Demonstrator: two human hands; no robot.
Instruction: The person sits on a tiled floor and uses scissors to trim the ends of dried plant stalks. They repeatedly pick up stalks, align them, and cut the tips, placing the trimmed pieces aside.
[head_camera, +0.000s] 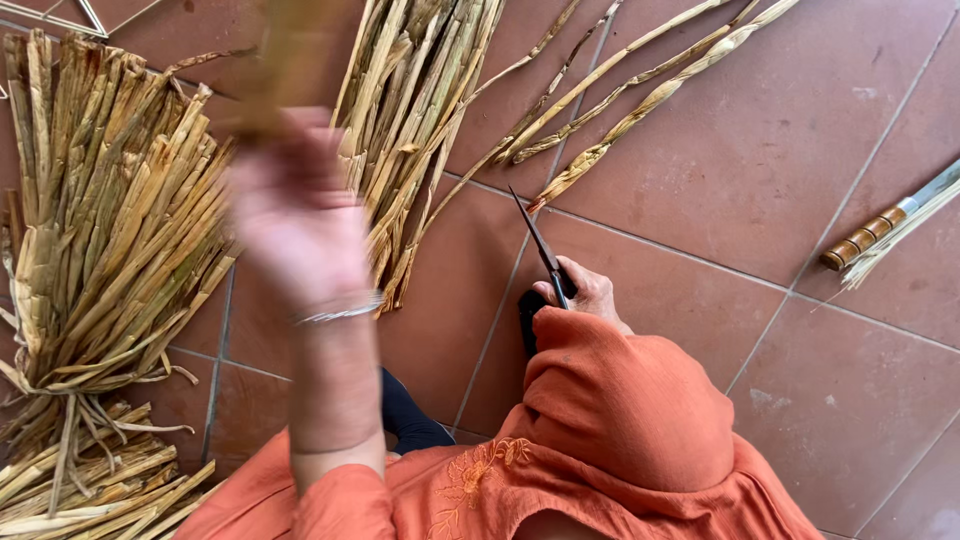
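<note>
A floor of large reddish-brown tiles (800, 140) fills the single head-camera view, looked down on from above. At the left, a thick bundle of dried, straw-coloured leaf strips (100, 230) is seen, tied near its lower end and fanned out toward the far side. A second, looser bundle of strips (415, 110) lies at the far centre, and several long twisted strands (640, 85) are spread diagonally toward the far right. At the right edge, a tool with a banded wooden handle (865, 238) is laid on the tiles with a few fibres beside it. The left hand (295, 215) is raised in front of the camera and blurred by motion; a strip (270, 70) appears to be gripped in its closed fingers, though the blur leaves the grip hard to confirm. A thin bracelet (340, 312) is worn on that wrist. The right hand (585, 292), emerging from an orange sleeve (620, 400), is closed around the dark handle of a knife (545, 255), whose narrow blade is pointed away toward the far strands. Judged from the layout, the work seems only partly done: a few strands are already twisted and set aside, while both bundles remain largely unprocessed.
</note>
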